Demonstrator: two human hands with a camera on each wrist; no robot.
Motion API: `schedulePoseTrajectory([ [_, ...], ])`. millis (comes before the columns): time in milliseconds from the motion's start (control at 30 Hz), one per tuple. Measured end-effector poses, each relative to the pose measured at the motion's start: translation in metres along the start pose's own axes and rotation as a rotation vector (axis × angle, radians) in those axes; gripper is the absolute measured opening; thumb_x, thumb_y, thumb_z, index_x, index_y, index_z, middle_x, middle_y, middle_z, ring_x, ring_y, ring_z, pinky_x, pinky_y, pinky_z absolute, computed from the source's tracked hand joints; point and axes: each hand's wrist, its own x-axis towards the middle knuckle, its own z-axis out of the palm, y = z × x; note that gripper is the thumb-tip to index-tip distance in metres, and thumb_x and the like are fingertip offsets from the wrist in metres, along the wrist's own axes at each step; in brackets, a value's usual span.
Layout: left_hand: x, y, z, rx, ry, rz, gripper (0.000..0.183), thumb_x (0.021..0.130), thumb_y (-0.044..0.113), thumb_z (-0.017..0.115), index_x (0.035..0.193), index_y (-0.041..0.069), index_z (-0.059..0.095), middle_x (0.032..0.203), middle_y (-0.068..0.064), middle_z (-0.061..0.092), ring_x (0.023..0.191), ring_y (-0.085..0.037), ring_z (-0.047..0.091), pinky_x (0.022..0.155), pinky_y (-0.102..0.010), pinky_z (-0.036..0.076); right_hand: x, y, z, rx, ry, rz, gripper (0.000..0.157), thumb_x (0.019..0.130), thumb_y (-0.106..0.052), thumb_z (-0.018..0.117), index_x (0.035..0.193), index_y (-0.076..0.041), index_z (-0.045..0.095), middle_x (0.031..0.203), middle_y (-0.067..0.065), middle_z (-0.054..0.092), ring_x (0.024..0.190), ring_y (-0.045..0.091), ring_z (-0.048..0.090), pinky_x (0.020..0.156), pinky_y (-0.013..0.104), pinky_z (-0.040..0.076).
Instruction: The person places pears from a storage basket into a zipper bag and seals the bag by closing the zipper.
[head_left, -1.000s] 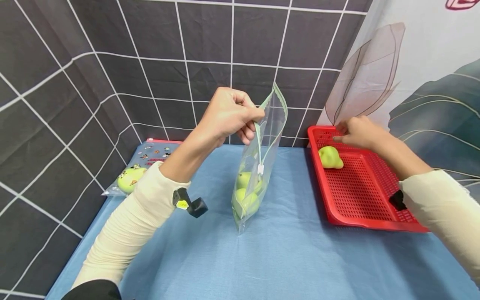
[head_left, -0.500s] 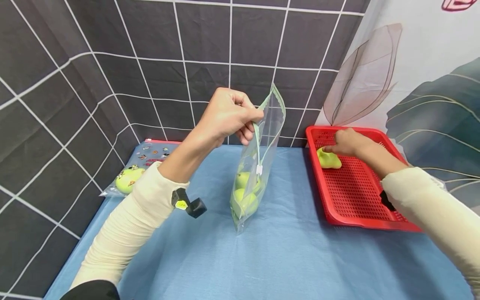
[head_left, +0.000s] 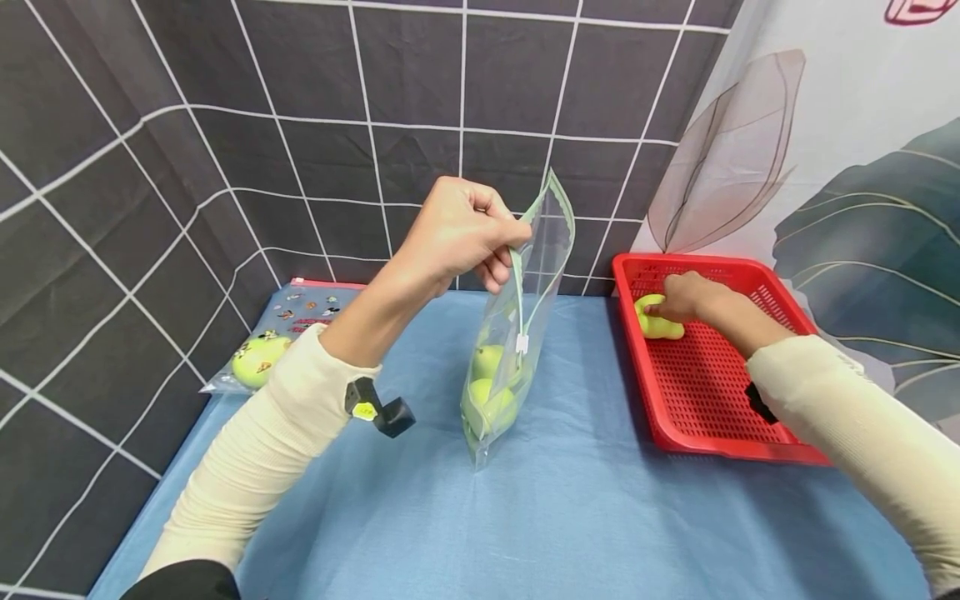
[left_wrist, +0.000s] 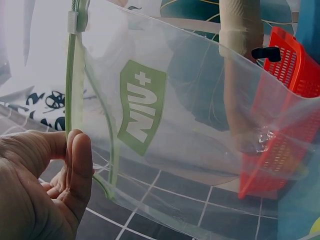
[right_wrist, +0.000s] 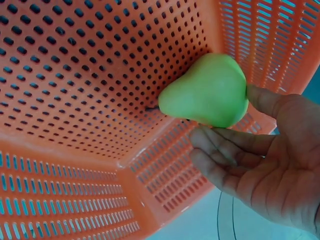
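Observation:
My left hand (head_left: 472,229) pinches the green-edged mouth of a clear zip bag (head_left: 546,250) between thumb and fingers. The bag hangs upright with its mouth parted, and several yellow-green fruits (head_left: 491,407) lie at its bottom. In the left wrist view, the bag's green printed label (left_wrist: 143,107) and its slider (left_wrist: 73,22) show. Inside a red basket, my right hand (head_left: 690,298) has thumb and fingers on either side of a green pear (right_wrist: 210,92). The right wrist view shows the thumb against the pear's fat end and the fingers along its underside.
The red perforated basket (head_left: 723,450) stands at the right on a blue cloth (head_left: 525,533). At the back left lies another zip bag (head_left: 300,300) with a red top edge and a yellow-green fruit (head_left: 258,360) inside. Dark tile-patterned sheeting (head_left: 412,75) hangs behind.
My right hand has come down from the basket's back edge onto the pear, its fingers closing around it. My left hand and the bag have stayed nearly still.

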Motion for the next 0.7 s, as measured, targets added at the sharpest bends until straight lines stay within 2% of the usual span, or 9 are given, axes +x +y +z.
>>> schedulePoseTrajectory([
  [133, 0.000, -0.001, -0.001, -0.004, 0.002, -0.001, 0.018, 0.092, -0.003, 0.072, 0.075, -0.003, 0.073, 0.056, -0.008, 0.066, 0.043, -0.015, 0.064, 0.044, -0.033, 0.062, 0.002, 0.000, 0.000, 0.036, -0.019, -0.008, 0.045, 0.102, -0.040, 0.077, 0.105, 0.004, 0.071, 0.081, 0.010, 0.058, 0.081, 0.028, 0.064, 0.072, 0.036, 0.056],
  [267, -0.001, -0.001, -0.002, -0.002, 0.005, -0.007, 0.019, 0.093, -0.003, 0.073, 0.074, -0.001, 0.073, 0.055, -0.008, 0.066, 0.043, -0.015, 0.064, 0.045, -0.033, 0.062, -0.008, -0.008, -0.004, 0.083, -0.026, -0.017, 0.034, 0.099, -0.028, 0.077, 0.103, 0.005, 0.069, 0.082, 0.012, 0.060, 0.079, 0.027, 0.062, 0.070, 0.033, 0.053],
  [367, -0.001, -0.002, -0.001, -0.001, 0.003, -0.007, 0.018, 0.093, -0.003, 0.073, 0.075, -0.002, 0.074, 0.056, -0.008, 0.066, 0.043, -0.016, 0.064, 0.045, -0.034, 0.063, -0.012, -0.013, -0.004, 0.072, -0.014, -0.020, 0.030, 0.098, -0.026, 0.077, 0.096, 0.002, 0.067, 0.081, 0.011, 0.058, 0.077, 0.025, 0.059, 0.068, 0.031, 0.050],
  [500, -0.001, -0.002, -0.001, 0.006, 0.000, 0.001, 0.017, 0.093, -0.004, 0.073, 0.077, -0.002, 0.075, 0.057, -0.009, 0.067, 0.043, -0.016, 0.065, 0.046, -0.035, 0.064, -0.011, -0.016, -0.002, 0.055, 0.013, -0.021, 0.030, 0.098, -0.027, 0.078, 0.091, -0.001, 0.066, 0.079, 0.010, 0.057, 0.076, 0.024, 0.058, 0.067, 0.030, 0.049],
  [700, -0.002, -0.002, -0.001, 0.014, 0.002, 0.012, 0.014, 0.093, -0.003, 0.074, 0.079, -0.005, 0.076, 0.057, -0.010, 0.067, 0.044, -0.016, 0.065, 0.047, -0.035, 0.064, -0.001, -0.010, 0.002, 0.067, 0.032, -0.028, 0.039, 0.095, -0.031, 0.084, 0.100, 0.005, 0.070, 0.082, 0.013, 0.062, 0.080, 0.028, 0.063, 0.069, 0.033, 0.055],
])
